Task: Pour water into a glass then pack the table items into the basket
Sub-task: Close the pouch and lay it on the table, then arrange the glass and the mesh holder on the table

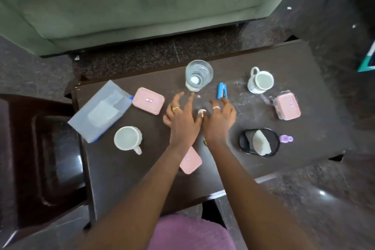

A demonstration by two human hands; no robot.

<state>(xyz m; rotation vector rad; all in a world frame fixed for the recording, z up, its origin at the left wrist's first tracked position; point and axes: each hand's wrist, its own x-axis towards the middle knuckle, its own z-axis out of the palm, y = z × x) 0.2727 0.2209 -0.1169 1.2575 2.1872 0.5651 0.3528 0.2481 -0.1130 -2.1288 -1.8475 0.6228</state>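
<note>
Reaching toward twelve o'clock, we are spreading both hands wide and empty, left hand (182, 116) and right hand (220, 116) side by side, fingertips nearing the glass (199, 75). The basket (258, 142) is waiting at four o'clock on the tabletop (154, 180), apparently ready for packing.

A home living room: a green sofa (132, 6) faces a low dark coffee table (304, 79) on a speckled stone floor (304, 199) (mugs (127, 138) sit about).
</note>
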